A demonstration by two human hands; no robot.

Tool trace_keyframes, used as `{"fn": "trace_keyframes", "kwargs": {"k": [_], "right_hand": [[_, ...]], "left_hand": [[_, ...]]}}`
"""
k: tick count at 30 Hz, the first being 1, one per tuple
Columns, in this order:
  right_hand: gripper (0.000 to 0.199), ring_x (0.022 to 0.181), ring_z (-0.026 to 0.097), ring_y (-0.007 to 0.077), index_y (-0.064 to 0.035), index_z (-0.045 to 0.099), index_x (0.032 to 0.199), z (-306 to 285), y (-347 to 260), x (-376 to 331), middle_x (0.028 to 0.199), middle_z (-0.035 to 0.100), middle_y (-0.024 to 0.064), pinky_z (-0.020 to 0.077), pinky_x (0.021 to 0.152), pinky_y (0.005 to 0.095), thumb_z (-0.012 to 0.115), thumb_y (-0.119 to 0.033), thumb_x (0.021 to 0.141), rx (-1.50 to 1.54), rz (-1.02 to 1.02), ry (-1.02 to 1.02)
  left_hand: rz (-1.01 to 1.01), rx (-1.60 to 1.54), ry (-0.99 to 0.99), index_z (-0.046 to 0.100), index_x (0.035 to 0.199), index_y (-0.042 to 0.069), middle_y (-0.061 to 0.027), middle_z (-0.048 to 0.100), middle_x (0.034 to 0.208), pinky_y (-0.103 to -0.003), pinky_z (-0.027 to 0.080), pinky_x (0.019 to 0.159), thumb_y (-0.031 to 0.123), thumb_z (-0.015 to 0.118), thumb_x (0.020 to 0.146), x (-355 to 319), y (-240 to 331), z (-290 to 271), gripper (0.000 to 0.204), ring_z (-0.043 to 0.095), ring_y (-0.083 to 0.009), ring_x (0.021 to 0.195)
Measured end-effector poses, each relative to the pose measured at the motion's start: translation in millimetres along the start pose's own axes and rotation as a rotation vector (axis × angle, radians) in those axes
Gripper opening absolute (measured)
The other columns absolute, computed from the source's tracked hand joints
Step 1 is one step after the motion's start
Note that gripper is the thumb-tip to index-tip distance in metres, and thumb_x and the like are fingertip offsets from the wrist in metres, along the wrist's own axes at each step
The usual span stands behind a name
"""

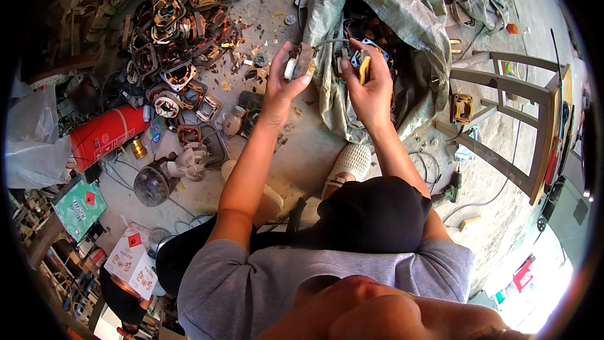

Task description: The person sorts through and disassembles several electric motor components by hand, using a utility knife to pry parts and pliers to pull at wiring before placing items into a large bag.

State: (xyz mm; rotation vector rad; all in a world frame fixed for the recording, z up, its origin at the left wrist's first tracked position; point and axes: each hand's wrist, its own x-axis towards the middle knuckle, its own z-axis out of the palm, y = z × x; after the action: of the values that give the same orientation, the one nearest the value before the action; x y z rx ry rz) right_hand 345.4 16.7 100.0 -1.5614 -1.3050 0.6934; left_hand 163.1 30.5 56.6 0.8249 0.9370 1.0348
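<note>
My left hand (284, 77) grips a small electrical part (298, 63) with a white end and a brown body, held up over the floor. A thin grey wire (330, 42) runs from that part across to my right hand (367, 82). In my right hand I hold a tool with yellow and blue handles (365, 66), its tip at the wire. Both hands hover just in front of an open grey-green sack (402, 9) full of dark metal parts. My feet in pale shoes (349, 164) rest on the concrete floor below.
A heap of copper-wound motor stators (182, 31) lies at the upper left. A red cylinder (107, 132) lies on its side at the left, with a dark motor (154, 182) and boxes (132, 261) nearby. A wooden chair frame (516, 107) stands at the right.
</note>
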Motion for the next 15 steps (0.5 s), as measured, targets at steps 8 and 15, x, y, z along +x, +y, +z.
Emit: {"fn": "trace_keyframes", "kwargs": {"k": [8,15], "right_hand": [[0.053,0.083,0.063,0.0311,-0.014,0.064,0.116,11.0,-6.6,10.6,0.115,0.055,0.0118,0.0534,0.072,0.0383,0.066,0.004,0.066,-0.276,-0.192,-0.179],[0.024,0.078,0.063,0.0343,-0.0084,0.062,0.092,2.3,3.7,9.0,0.082,0.06,0.0118,0.0522,0.066,0.0427,0.065,-0.008,0.069,-0.414,-0.187,-0.37]], "left_hand": [[-0.326,-0.266,-0.131,0.041,0.14,0.002,-0.0097,0.053,0.13,-0.039,0.043,0.1,0.029,0.059,0.085,-19.0,1.4,-12.4,0.064,0.053,-0.0208,0.118],[-0.407,-0.373,-0.097,0.05,0.13,0.005,-0.0081,0.06,0.121,-0.039,0.049,0.084,0.031,0.061,0.087,-25.5,-3.3,-21.9,0.051,0.059,-0.0213,0.109]]}}
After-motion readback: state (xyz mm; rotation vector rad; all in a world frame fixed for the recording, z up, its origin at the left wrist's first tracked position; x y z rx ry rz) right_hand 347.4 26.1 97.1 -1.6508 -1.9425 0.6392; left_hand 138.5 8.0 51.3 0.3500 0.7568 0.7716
